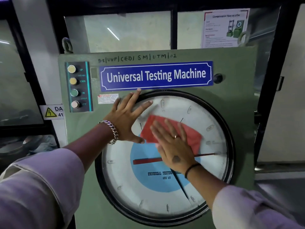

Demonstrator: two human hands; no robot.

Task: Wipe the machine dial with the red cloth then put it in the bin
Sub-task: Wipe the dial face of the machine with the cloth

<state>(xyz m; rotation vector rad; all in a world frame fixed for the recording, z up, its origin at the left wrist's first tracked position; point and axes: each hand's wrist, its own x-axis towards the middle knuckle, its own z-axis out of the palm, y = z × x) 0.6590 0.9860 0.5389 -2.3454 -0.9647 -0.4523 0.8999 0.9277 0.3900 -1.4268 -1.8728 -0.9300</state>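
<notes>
Reaching forward from pale sleeves, both arms meet the big round dial (pixel 165 192) of the green testing machine. The right hand (pixel 175 146) lies flat on the red cloth (pixel 186 131), pinning it against the glass over the upper middle of the dial face, just above the red pointer (pixel 145 161). Its fingers (pixel 165 129) are straight and only slightly fanned, pressing rather than gripping, which probably lets the palm drag the cloth across the glass. The left hand (pixel 127 118) rests open on the dial's upper left, fingers spread wide, the tips over the black rim and onto the green panel, the thumb beside the cloth's left edge; it holds nothing and seems to brace the body. Wiping looks under way, with much of the lower face not covered. Beyond the hands sit the blue nameplate (pixel 156 76) and the button strip (pixel 79 86). No bin is in sight.
</notes>
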